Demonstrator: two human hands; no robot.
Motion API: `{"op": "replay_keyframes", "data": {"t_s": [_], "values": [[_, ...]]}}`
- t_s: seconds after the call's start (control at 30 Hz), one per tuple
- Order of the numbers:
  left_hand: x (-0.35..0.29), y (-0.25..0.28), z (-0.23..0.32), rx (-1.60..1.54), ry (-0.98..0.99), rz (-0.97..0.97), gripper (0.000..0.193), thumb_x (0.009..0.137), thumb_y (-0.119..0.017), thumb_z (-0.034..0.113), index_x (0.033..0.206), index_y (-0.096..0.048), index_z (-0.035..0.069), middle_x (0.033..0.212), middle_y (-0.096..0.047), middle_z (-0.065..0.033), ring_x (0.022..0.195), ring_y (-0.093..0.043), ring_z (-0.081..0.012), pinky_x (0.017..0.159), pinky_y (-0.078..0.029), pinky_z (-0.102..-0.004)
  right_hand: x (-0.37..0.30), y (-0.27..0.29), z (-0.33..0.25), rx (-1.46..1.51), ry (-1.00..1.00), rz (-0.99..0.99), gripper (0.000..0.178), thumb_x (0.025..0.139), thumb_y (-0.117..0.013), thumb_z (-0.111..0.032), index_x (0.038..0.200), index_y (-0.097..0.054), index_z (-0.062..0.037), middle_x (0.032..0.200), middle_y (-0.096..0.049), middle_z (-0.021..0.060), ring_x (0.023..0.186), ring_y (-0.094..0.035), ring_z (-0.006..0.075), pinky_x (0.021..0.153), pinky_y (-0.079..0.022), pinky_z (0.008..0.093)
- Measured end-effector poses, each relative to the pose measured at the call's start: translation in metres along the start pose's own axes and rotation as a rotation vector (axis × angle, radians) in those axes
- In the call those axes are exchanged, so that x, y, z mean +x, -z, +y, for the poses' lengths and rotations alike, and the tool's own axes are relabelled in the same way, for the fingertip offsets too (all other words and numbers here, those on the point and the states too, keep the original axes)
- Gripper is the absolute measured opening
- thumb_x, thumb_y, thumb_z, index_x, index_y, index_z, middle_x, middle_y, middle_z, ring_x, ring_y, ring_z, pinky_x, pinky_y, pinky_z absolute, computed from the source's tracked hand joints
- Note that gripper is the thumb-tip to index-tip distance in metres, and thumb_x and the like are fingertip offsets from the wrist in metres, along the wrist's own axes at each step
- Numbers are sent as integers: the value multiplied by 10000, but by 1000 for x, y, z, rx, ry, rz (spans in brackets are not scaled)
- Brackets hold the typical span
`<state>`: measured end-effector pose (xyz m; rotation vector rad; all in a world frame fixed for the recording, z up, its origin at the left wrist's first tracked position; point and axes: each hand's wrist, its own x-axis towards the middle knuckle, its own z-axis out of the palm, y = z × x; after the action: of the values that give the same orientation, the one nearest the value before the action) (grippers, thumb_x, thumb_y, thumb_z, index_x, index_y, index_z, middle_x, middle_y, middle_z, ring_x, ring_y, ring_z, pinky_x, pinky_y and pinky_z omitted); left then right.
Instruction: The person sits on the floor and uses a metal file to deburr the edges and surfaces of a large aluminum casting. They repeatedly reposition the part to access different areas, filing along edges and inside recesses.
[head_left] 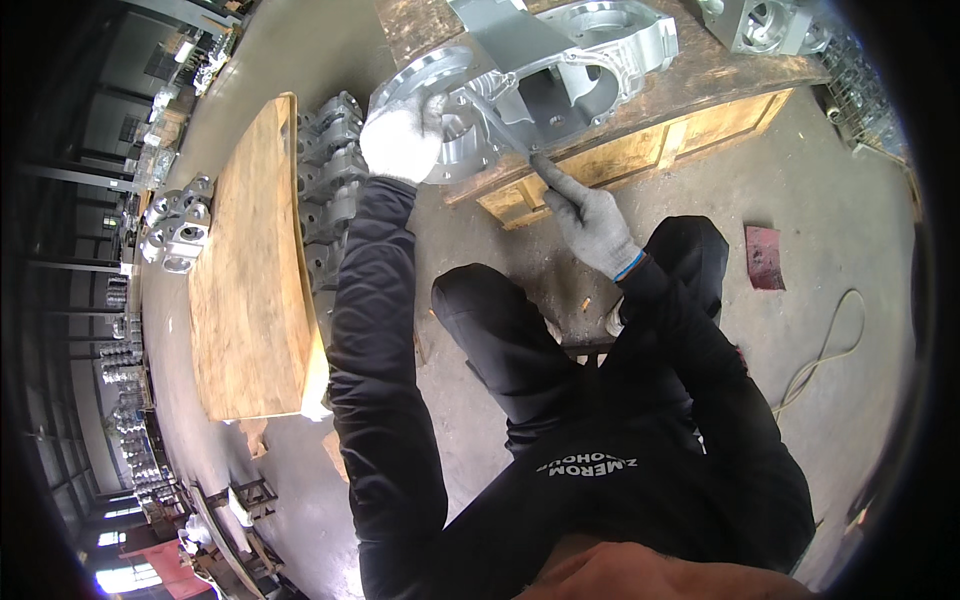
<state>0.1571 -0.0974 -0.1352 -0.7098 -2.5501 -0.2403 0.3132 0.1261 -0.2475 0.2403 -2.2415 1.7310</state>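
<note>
A large silver metal casting (600, 95) with round openings rests on the wooden crate top in front of me. My left hand (403, 140), in a white glove, curls its fingers over the casting's left end, beside a round bore. My right hand (592, 220), in a grey glove with a blue cuff edge, is closed with the index finger stretched forward. From that fingertip a slim grey file (497, 122) reaches up and left onto the casting near the bore. The glove hides the file's handle end.
The crate's wooden side (640, 155) faces my knees. To the left, a plywood sheet (250, 280) stands beside rows of castings (335, 170). Another casting (765, 25) sits at the far right. On the floor lie a red piece (765, 257) and a looped cable (825, 358).
</note>
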Motion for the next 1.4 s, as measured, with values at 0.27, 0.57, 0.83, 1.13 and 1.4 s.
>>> {"op": "replay_keyframes", "data": {"t_s": [0.27,0.57,0.83,1.13,1.4], "values": [[1,-4,-7,10,-47,18,300,1026,-577,328,1117,-722,82,1028,-719,-191,927,-693,-410,837,-545,-480,-66,2,33,-124,-19,-76,482,1010,-641,-115,1484,-563,-150,974,-674,282,885,-742,376,716,-569,378],[0,4,-1,-22,-65,43,319,1031,-574,351,1148,-718,92,1011,-720,-205,910,-694,-415,828,-541,-500,-3,11,-2,-64,-50,-30,505,1015,-609,-85,1506,-542,-180,992,-666,305,990,-696,420,754,-572,364],[0,-7,-7,-53,-141,138,231,1006,-600,292,1021,-721,95,934,-709,-176,879,-682,-411,840,-533,-481,-3,-24,9,203,-49,10,500,1012,-609,-42,1500,-558,-140,1121,-703,278,1010,-698,93,840,-556,289],[0,-7,-4,24,-94,107,295,1016,-594,333,1096,-750,95,1013,-721,-183,932,-685,-400,845,-536,-481,-49,-38,35,109,-104,34,498,1005,-621,-53,1489,-576,-156,1027,-716,258,901,-745,120,771,-562,304],[0,-4,-6,-25,-18,-9,363,1046,-520,371,1135,-728,87,1027,-713,-232,964,-668,-443,899,-517,-505,-69,-5,39,-280,-38,-49,462,992,-656,-139,1449,-606,-180,825,-702,206,729,-717,381,619,-568,425]]}}
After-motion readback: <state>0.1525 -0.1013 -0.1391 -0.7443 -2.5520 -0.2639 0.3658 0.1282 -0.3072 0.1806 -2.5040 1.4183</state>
